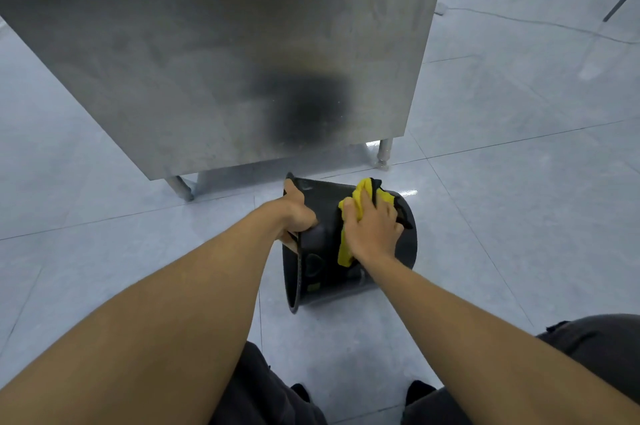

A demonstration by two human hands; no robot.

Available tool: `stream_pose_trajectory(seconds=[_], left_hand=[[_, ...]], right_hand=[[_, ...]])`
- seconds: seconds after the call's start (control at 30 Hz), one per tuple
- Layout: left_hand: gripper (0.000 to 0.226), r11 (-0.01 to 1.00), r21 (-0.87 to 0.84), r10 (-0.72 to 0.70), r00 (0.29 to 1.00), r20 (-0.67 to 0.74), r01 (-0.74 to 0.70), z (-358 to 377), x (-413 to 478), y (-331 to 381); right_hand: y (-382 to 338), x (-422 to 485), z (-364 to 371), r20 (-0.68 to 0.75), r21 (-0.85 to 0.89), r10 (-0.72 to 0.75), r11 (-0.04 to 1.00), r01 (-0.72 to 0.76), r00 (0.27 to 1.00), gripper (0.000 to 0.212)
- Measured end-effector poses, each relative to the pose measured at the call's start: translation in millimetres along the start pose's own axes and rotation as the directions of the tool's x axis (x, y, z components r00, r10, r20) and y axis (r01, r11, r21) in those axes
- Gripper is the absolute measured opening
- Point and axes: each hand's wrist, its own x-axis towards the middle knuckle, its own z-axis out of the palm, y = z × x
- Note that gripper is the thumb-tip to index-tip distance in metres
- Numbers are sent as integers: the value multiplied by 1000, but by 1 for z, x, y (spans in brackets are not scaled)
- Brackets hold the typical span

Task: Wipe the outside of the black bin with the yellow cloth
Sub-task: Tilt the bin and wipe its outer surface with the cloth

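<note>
Left hand (298, 213) clasps the rim of the black bin (322, 251). Right hand (374, 227) presses the yellow cloth (360, 191) flat against its upper wall. The bin lies tipped on the floor (485, 217), before a steel cabinet (242, 44). Wiping judged under way; floor-side wall apparently outstanding.

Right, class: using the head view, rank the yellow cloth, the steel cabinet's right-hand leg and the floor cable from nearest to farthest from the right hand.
1. Yellow cloth, pressed under the right hand on the black bin.
2. Cabinet leg, just beyond the bin.
3. Cable, far off on the floor, upper right.
</note>
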Motion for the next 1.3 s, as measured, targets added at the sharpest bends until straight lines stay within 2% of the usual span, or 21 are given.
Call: stream_pose_trajectory(seconds=[0.1, 0.17, 0.23, 0.27, 0.33, 0.4, 0.47, 0.53, 0.63, 0.73, 0.8, 0.83, 0.87, 0.93, 1.0, 1.07, 1.13, 1.2, 1.3], left_hand=[[89, 1000, -14, 17, 997, -76, -18, 1, 6, 0], [84, 999, -3, 43, 992, -116, -43, -1, 11, 1], [71, 996, 28, 84, 981, -178, -81, -3, 12, 3], [65, 994, 37, 105, 973, -204, -100, -4, 11, 4], [64, 992, 31, 127, 964, -234, -123, -4, 10, 7], [69, 991, 30, 134, 956, -262, -131, 0, 10, 10], [76, 992, 36, 125, 947, -296, -120, 5, 11, 12], [79, 994, 27, 112, 945, -307, -109, 9, 13, 12], [73, 990, -4, 133, 936, -327, -142, 6, 13, 12], [71, 987, -14, 151, 941, -304, -163, 5, 12, 9], [88, 991, 45, 135, 966, -220, -128, 5, 9, 4], [93, 992, 67, 116, 976, -184, -105, 3, 7, 3], [95, 996, 51, 82, 984, -155, -75, 1, 5, 2], [94, 1000, -1, 31, 992, -120, -31, -4, 6, 1], [92, 1000, -20, 15, 991, -131, -17, -8, 16, 0], [96, 999, -23, 25, 985, -169, -29, -13, 28, -4], [100, 999, -28, 18, 978, -207, -25, -16, 17, 1], [94, 1000, -17, -1, 964, -265, -4, -16, 4, 3], [82, 1000, -16, 10, 952, -305, -16, -18, 7, 0]], right_hand=[[0, -18, 3, 1, -8, -238, 971, 238, 971, 60], [-1, -26, 6, -18, -13, -432, 902, 432, 901, 59], [-4, -29, 10, 8, -1, -539, 843, 539, 843, 58], [-5, -28, 11, 14, 7, -550, 835, 550, 835, 58], [-7, -24, 13, -13, 17, -508, 861, 508, 861, 57], [-7, -20, 13, -65, 11, -399, 916, 401, 914, 56], [-2, -14, 11, -98, 10, -219, 975, 221, 971, 54], [9, -7, 7, -126, 38, 0, 999, 5, 992, 53], [27, -2, 2, -135, 177, 306, 943, -281, 942, 52], [26, -1, 1, -134, 309, 455, 863, -399, 880, 53], [17, -6, 2, -153, 334, 439, 866, -372, 885, 54], [13, -10, 2, -164, 323, 386, 891, -320, 908, 56], [8, -15, 2, -168, 304, 294, 924, -234, 941, 57], [-5, -23, 1, -126, 278, 14, 960, 22, 992, 60], [-17, -29, 1, -36, 285, -264, 922, 263, 964, 59], [-23, -30, 2, 27, 289, -403, 879, 379, 915, 59], [-20, -29, 6, 22, 237, -401, 892, 385, 916, 58], [-10, -26, 11, -23, 152, -318, 936, 318, 948, 58], [14, -20, 12, -79, 93, -40, 995, 47, 996, 57]])
